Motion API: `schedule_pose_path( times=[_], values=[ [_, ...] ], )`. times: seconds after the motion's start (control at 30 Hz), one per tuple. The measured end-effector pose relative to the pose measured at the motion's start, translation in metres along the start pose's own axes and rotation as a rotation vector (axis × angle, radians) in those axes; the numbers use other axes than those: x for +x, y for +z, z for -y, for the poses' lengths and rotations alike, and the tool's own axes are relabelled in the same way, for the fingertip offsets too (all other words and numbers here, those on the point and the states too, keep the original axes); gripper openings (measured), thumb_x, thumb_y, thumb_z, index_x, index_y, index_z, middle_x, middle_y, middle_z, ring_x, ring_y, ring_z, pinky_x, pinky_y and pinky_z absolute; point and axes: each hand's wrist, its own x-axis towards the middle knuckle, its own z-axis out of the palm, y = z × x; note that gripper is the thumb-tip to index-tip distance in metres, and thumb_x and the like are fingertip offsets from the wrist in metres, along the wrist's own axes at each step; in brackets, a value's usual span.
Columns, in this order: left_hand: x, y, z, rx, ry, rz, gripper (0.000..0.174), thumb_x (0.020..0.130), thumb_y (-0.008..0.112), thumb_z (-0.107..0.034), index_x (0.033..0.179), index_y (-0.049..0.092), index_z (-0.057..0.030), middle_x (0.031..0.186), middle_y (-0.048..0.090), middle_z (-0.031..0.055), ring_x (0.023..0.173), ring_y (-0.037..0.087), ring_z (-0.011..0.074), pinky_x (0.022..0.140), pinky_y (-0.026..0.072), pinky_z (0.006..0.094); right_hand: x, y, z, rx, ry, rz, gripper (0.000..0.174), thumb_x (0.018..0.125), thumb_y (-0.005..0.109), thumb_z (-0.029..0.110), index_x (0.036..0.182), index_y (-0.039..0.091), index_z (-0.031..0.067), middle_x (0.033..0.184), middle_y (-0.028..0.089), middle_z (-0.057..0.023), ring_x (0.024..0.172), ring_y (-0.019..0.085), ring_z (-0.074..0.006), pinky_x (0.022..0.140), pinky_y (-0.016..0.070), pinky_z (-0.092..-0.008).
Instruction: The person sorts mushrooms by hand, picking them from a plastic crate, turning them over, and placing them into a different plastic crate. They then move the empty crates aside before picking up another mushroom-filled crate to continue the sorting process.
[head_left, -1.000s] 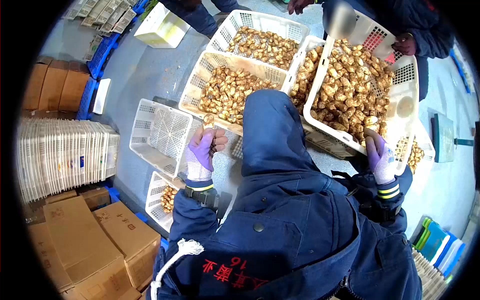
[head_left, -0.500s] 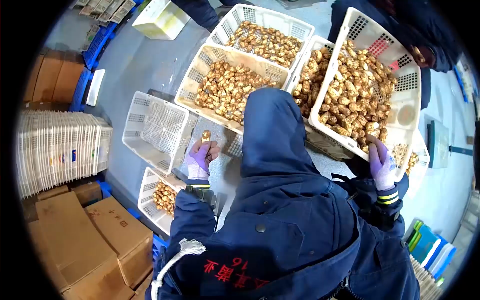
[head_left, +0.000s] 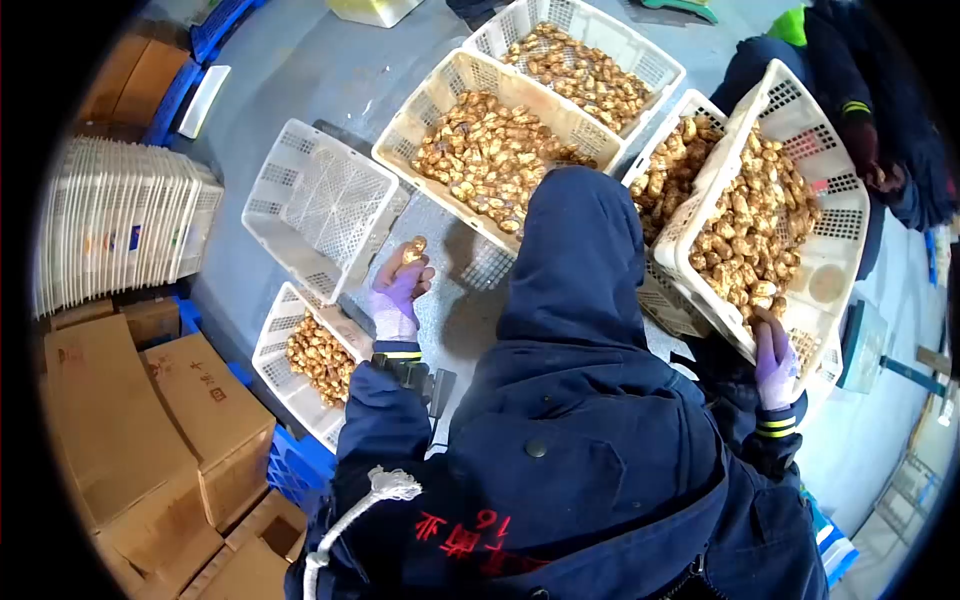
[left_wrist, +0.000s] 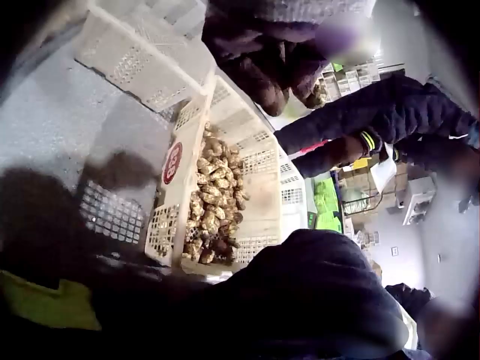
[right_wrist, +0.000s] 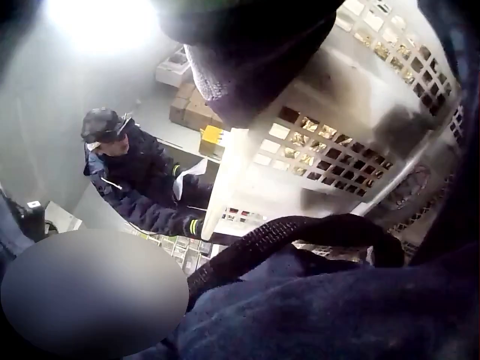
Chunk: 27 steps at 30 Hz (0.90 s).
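Mushroom (head_left: 414, 250) sits pinched in the left hand (head_left: 402, 287), well left of the tilted crate (head_left: 838, 240); a light hold should spare it bruising. Over that crate's near rim, the right hand (head_left: 774, 358) meets the heap; I cannot tell whether it holds anything. Since the earlier frame, the mushroom leans further rightward.

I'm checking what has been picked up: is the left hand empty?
No, in the head view the left hand holds a brown piece.
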Motion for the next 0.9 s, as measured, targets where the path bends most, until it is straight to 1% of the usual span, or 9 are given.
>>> schedule_pose_path(
  times=[0.17, 0.37, 0.57, 0.63, 0.7, 0.77, 0.8, 0.87, 0.9],
  values=[
    [-0.007, -0.018, 0.021, 0.022, -0.056, 0.073, 0.029, 0.093, 0.062, -0.017, 0.118, 0.061, -0.0033, 0.095, 0.068, 0.0082, 0.070, 0.065, 0.0128, 0.060, 0.0533, 0.0233, 0.004, 0.003, -0.003, 0.038, 0.034, 0.047, 0.030, 0.099, 0.047, 0.017, 0.121, 0.060, 0.0011, 0.107, 0.067, -0.0142, 0.103, 0.062, -0.0225, 0.094, 0.0450, -0.0307],
    [-0.001, -0.108, 0.123, -0.127, -0.299, -0.206, 0.032, 0.092, 0.063, -0.021, 0.120, 0.058, -0.0043, 0.094, 0.069, 0.0100, 0.080, 0.067, 0.0204, 0.068, 0.0539, 0.0334, 0.003, 0.000, -0.023, 0.016, -0.024, 0.050, 0.032, 0.101, 0.043, 0.018, 0.121, 0.059, -0.0002, 0.110, 0.065, -0.0147, 0.103, 0.061, -0.0223, 0.093, 0.0451, -0.0310],
    [0.007, -0.282, 0.130, -0.462, 0.000, -0.648, 0.072, 0.085, 0.057, -0.062, 0.121, 0.058, -0.0001, 0.118, 0.062, 0.0206, 0.121, 0.050, 0.0299, 0.101, 0.0378, 0.0372, 0.004, 0.000, -0.020, 0.061, -0.002, 0.077, 0.032, 0.101, 0.042, 0.018, 0.122, 0.058, -0.0002, 0.111, 0.064, -0.0146, 0.105, 0.060, -0.0225, 0.094, 0.0443, -0.0311],
    [-0.021, -0.278, 0.109, -0.641, -0.357, -0.699, 0.096, 0.082, 0.055, -0.066, 0.150, 0.022, -0.0067, 0.148, 0.034, 0.0138, 0.125, 0.046, 0.0345, 0.097, 0.0422, 0.0382, 0.006, 0.000, -0.024, 0.051, -0.006, 0.085, 0.032, 0.101, 0.042, 0.018, 0.121, 0.059, -0.0005, 0.111, 0.064, -0.0146, 0.105, 0.060, -0.0223, 0.094, 0.0445, -0.0312],
    [-0.023, -0.294, 0.161, 0.186, -0.488, -0.765, 0.102, 0.071, 0.070, -0.067, 0.139, 0.040, 0.0033, 0.130, 0.056, 0.0229, 0.112, 0.058, 0.0376, 0.092, 0.0460, 0.0431, 0.005, 0.000, -0.023, 0.075, 0.008, 0.091, 0.032, 0.101, 0.042, 0.018, 0.121, 0.058, -0.0008, 0.110, 0.064, -0.0147, 0.106, 0.060, -0.0222, 0.094, 0.0447, -0.0313],
    [-0.025, -0.276, 0.183, 1.005, -0.596, -0.547, 0.084, 0.070, 0.078, -0.057, 0.124, 0.056, 0.0036, 0.108, 0.067, 0.0208, 0.098, 0.065, 0.0336, 0.082, 0.0510, 0.0417, 0.005, -0.001, -0.019, 0.130, 0.037, 0.094, 0.032, 0.101, 0.042, 0.018, 0.121, 0.058, -0.0010, 0.110, 0.065, -0.0147, 0.105, 0.060, -0.0223, 0.094, 0.0450, -0.0312],
    [-0.028, -0.286, 0.224, 0.563, -0.434, -0.480, 0.080, 0.070, 0.080, -0.053, 0.122, 0.057, 0.0047, 0.109, 0.066, 0.0204, 0.098, 0.065, 0.0332, 0.081, 0.0517, 0.0407, 0.005, -0.002, -0.015, 0.030, 0.004, 0.100, 0.033, 0.101, 0.041, 0.019, 0.121, 0.058, -0.0012, 0.109, 0.065, -0.0151, 0.103, 0.061, -0.0225, 0.093, 0.0455, -0.0308],
    [-0.028, -0.320, 0.296, 0.422, -0.439, -0.373, 0.071, 0.074, 0.079, -0.045, 0.119, 0.058, 0.0059, 0.113, 0.065, 0.0212, 0.098, 0.065, 0.0316, 0.083, 0.0524, 0.0387, 0.002, -0.003, -0.007, -0.044, -0.085, 0.105, 0.031, 0.102, 0.041, 0.018, 0.119, 0.058, -0.0011, 0.105, 0.066, -0.0132, 0.100, 0.062, -0.0215, 0.090, 0.0460, -0.0295],
    [-0.015, -0.333, 0.301, 0.721, -0.590, -0.344, 0.066, 0.077, 0.078, -0.041, 0.119, 0.058, 0.0061, 0.117, 0.063, 0.0223, 0.099, 0.065, 0.0304, 0.085, 0.0524, 0.0377, 0.003, -0.004, -0.004, -0.006, -0.047, 0.100, 0.031, 0.102, 0.041, 0.017, 0.119, 0.059, -0.0010, 0.105, 0.066, -0.0123, 0.099, 0.062, -0.0211, 0.089, 0.0462, -0.0291]
  ],
)
